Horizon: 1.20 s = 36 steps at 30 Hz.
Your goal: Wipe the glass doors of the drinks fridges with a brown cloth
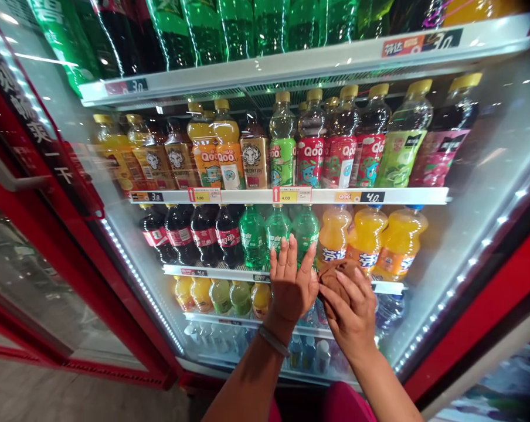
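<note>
My left hand (291, 287) is raised palm down with its fingers stretched out, holding nothing. Its fingertips overlap the green soda bottles (252, 237) on the middle shelf; whether they touch anything cannot be told. Close on its right, my right hand (355, 313) has its fingers bent over a crumpled brown cloth (332, 280). The cloth hangs in front of the orange soda bottles (367, 228) and hides part of them. A grey band (274, 341) circles my left wrist.
Around the hands is a lit drinks cooler with white shelves (291, 196). Juice bottles (282, 140) line the shelf above, cola bottles (203, 234) stand left, and small water bottles (309, 349) sit low. A red door frame (133, 340) is at left, another red edge (480, 316) at right.
</note>
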Each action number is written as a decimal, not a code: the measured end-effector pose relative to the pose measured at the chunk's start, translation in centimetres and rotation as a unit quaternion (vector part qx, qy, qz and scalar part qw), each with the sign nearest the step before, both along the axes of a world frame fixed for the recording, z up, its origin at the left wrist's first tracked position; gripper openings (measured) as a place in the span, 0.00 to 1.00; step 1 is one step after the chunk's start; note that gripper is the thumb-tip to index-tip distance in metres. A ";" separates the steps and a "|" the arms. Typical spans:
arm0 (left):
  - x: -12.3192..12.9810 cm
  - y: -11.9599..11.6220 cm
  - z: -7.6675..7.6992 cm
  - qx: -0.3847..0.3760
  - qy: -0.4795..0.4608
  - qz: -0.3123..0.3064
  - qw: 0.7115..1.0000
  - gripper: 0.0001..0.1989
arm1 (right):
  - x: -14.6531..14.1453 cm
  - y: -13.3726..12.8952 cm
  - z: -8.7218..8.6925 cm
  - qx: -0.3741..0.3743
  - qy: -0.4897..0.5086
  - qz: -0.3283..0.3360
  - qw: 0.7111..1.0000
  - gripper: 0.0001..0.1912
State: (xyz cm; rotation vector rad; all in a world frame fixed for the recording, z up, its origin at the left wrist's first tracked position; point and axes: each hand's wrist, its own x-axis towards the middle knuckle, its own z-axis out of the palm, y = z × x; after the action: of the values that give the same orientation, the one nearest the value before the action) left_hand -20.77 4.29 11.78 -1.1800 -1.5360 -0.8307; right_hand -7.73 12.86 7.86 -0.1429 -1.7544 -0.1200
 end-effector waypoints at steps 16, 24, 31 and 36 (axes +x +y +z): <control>-0.2 0.2 -0.2 -0.006 0.005 0.023 1.000 0.38 | -0.4 -0.4 -0.4 -0.016 -0.007 -0.003 1.000 0.20; 0.0 0.3 -0.2 0.000 -0.001 0.020 1.000 0.39 | 0.4 0.5 4.9 -0.034 0.036 -0.001 0.999 0.17; -0.1 0.1 -0.4 -0.010 -0.003 0.014 1.000 0.37 | -0.7 -0.3 1.8 -0.012 0.024 -0.013 1.000 0.20; -0.2 0.1 -0.5 -0.010 -0.002 0.002 1.000 0.35 | 0.5 -1.0 -2.4 -0.008 -0.029 0.004 1.000 0.16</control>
State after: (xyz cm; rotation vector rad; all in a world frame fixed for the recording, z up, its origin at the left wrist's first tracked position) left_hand -20.98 4.40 11.31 -1.1916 -1.5521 -0.8165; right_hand -7.22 11.91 5.47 -0.1444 -1.8134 -0.1046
